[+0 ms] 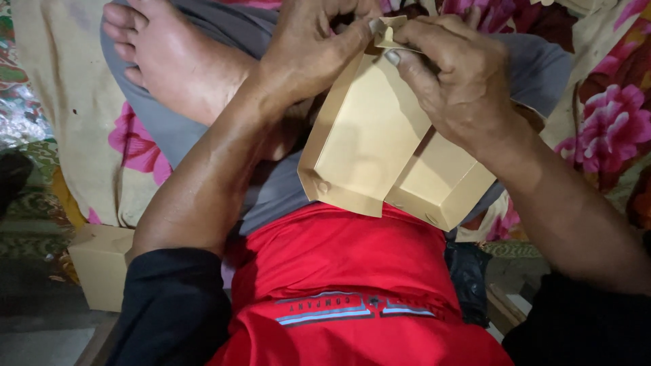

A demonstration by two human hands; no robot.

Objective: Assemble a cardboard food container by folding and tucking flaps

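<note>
A folded cardboard tray (380, 146) is held over the lap, between the left hand (308, 51) and the right hand (454, 81), which are set at its far corner. That corner is pinched by fingertips (375, 26) of both hands. A bare foot (180, 61) is placed left of the tray, on the crossed legs. A patterned cloth (610, 122) is spread beneath and behind. A closed box (102, 264) is set on the floor at lower left, beside the left elbow.
</note>
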